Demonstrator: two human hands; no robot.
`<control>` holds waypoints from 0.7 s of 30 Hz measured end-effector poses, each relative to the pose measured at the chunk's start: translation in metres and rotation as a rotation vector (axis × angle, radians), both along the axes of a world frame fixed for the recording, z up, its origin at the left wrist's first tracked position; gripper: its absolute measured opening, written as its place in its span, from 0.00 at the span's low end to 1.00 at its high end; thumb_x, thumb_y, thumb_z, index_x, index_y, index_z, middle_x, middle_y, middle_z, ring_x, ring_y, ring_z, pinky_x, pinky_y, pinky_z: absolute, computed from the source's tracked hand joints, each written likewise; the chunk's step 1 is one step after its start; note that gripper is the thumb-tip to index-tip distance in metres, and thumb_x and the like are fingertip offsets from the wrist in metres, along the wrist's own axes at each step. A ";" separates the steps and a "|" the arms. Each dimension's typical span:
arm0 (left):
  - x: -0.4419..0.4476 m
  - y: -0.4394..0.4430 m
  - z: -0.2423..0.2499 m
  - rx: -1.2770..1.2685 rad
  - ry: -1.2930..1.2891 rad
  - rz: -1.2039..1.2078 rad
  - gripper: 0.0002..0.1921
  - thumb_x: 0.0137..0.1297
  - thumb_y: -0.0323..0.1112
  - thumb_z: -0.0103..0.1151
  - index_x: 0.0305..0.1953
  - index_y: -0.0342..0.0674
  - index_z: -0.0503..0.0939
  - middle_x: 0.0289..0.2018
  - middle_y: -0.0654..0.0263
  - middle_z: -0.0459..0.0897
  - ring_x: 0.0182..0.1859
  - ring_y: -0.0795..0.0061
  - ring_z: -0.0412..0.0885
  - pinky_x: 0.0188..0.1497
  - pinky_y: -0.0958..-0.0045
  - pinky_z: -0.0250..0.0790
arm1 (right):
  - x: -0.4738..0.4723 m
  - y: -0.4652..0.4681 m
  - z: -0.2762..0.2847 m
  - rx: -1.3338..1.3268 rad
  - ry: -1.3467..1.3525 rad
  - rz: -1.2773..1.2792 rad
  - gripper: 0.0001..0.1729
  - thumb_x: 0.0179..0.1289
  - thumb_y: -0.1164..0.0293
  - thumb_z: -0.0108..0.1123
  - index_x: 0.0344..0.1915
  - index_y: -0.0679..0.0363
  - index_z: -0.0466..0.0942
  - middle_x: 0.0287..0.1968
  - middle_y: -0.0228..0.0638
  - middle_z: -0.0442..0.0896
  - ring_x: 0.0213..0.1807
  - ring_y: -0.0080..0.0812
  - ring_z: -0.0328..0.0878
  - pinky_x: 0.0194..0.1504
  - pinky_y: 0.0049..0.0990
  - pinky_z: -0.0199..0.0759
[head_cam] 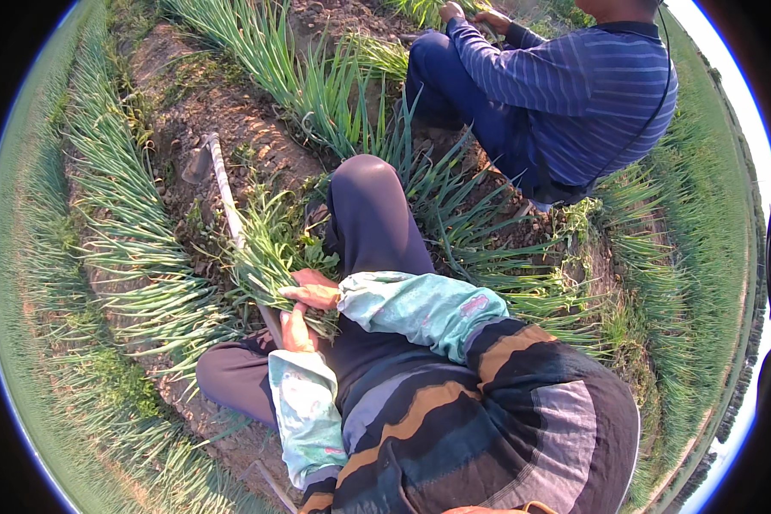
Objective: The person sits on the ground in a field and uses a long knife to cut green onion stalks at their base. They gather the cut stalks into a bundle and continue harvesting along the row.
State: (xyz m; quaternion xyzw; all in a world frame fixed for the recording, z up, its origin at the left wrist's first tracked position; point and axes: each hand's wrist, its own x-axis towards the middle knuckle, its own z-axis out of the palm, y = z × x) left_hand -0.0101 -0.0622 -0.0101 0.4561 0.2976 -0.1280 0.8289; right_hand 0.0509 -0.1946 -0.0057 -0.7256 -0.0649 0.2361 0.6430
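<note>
My right hand (316, 289) and my left hand (297, 331) are closed around a bundle of green stalks (266, 273), in front of my lap. Its leafy tops point up and left, and thin, root-like ends stick out by my left wrist. My left thumb rests near the fingers of my right hand. A long-handled tool, apparently a hoe, lies under the bundle; its pale handle (223, 183) runs up to a flat blade (196, 166) on the soil. Broad leafy greens (308, 254) are beside the bundle, near my bent knee.
Rows of green onion plants (135, 257) run on both sides, with bare soil (244, 122) between them. A co-worker (540, 96) in a striped top squats at the upper right, hands at some green plants. Another pale stick (273, 485) lies at the bottom.
</note>
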 end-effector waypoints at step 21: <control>0.006 0.010 -0.011 0.083 -0.017 -0.103 0.21 0.69 0.25 0.60 0.62 0.28 0.74 0.53 0.55 0.83 0.50 0.65 0.84 0.53 0.65 0.77 | -0.003 0.005 -0.030 -0.170 -0.005 -0.244 0.19 0.55 0.61 0.70 0.33 0.68 0.84 0.31 0.48 0.87 0.35 0.41 0.86 0.39 0.36 0.76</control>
